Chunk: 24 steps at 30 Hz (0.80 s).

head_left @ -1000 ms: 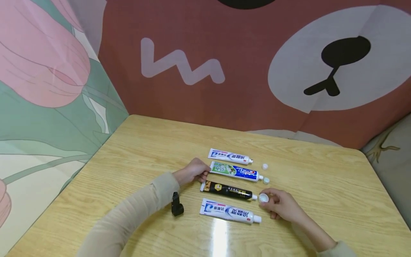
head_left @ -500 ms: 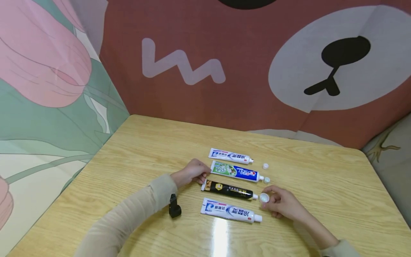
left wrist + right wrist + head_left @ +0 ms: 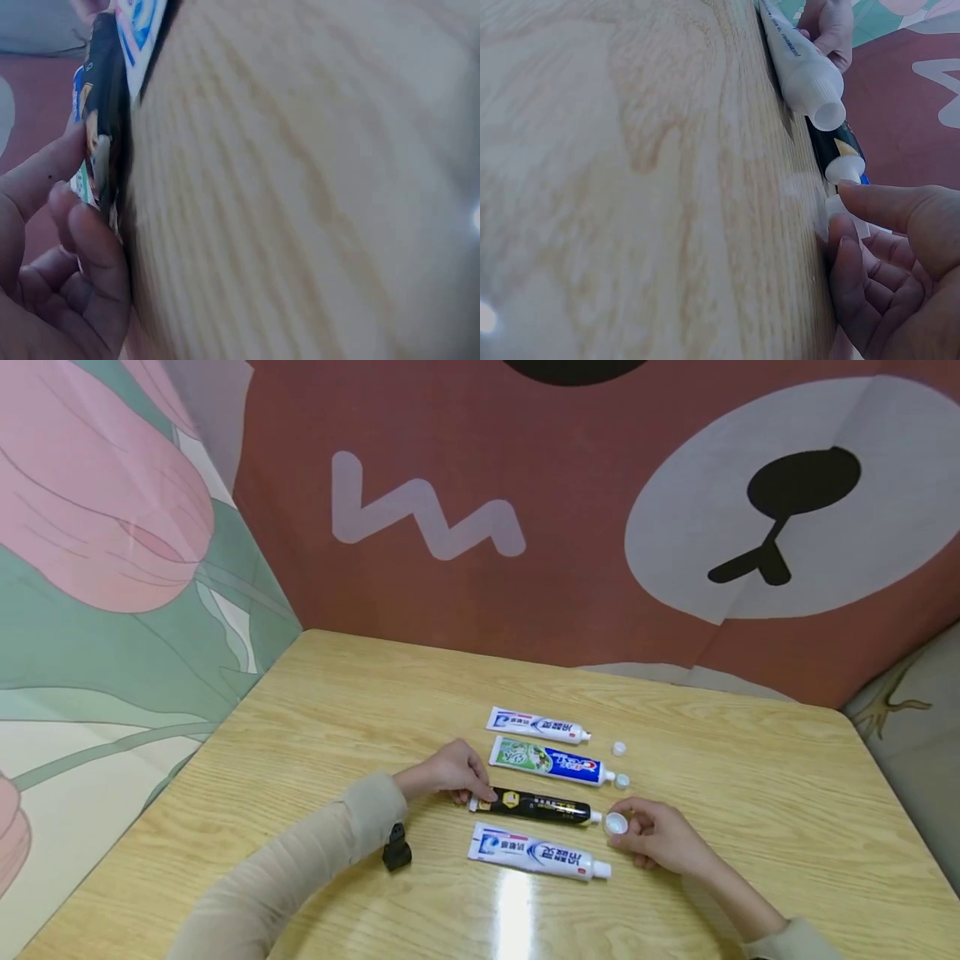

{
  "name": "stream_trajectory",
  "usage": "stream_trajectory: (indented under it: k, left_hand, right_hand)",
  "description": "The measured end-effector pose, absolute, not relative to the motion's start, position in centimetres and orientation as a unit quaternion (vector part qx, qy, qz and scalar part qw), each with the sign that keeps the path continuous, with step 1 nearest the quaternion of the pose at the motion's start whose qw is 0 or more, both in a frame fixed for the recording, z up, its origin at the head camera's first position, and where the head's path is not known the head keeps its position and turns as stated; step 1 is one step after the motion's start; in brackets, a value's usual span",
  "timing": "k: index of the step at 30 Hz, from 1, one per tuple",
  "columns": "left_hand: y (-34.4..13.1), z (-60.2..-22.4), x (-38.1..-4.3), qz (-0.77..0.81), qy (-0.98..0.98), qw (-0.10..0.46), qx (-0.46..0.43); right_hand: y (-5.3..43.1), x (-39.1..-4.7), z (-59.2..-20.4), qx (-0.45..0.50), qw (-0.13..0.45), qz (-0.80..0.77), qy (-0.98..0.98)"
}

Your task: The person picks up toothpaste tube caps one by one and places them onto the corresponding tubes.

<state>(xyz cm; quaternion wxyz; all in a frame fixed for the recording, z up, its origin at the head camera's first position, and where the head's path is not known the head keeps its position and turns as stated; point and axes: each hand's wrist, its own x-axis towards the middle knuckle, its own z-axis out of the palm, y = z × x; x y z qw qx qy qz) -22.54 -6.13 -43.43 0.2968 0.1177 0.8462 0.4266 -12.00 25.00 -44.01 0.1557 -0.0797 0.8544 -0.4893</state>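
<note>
In the head view, a black toothpaste tube [image 3: 547, 807] lies flat with its white nozzle pointing right. My left hand [image 3: 454, 770] pinches the tail end of this black tube [image 3: 105, 79], one finger lying over its top. Just off the nozzle, my right hand [image 3: 663, 837] holds a round white cap [image 3: 617, 823] between thumb and fingers. The right wrist view has the cap [image 3: 849, 214] partly hidden behind the thumb, close to the uncapped nozzle [image 3: 844, 169]. A white-and-blue toothpaste tube [image 3: 536, 852] with its cap on lies nearer the front.
Beyond the black tube lie a green-and-blue toothpaste tube [image 3: 551, 761] and another white-and-blue tube [image 3: 536, 725]. Beside their nozzles sit two small caps, one pale green [image 3: 622, 782] and one white [image 3: 618, 748]. Wood-grain table [image 3: 375, 693] surrounds them; a printed backdrop [image 3: 480, 602] stands behind.
My left hand has shifted from beside the tails of the tubes onto the black tube's tail, a finger now over its top. The right hand with the cap has barely moved.
</note>
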Motion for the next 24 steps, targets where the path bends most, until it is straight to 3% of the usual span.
stream_trajectory:
  k: [16, 21, 24]
  left_hand:
    - [-5.63, -43.53, -21.68, 0.306, 0.874, 0.228, 0.299]
    - [-5.73, -43.64, -21.77, 0.324, 0.863, 0.231, 0.311]
    - [-5.97, -43.58, -21.95, 0.377, 0.838, 0.26, 0.296]
  right_hand:
    - [24.93, -11.73, -44.19, -0.08, 0.146, -0.49, 0.856]
    - [24.83, -11.7, -44.15, -0.091, 0.14, -0.496, 0.852]
    - [24.9, -11.61, -44.11, -0.093, 0.138, -0.498, 0.851]
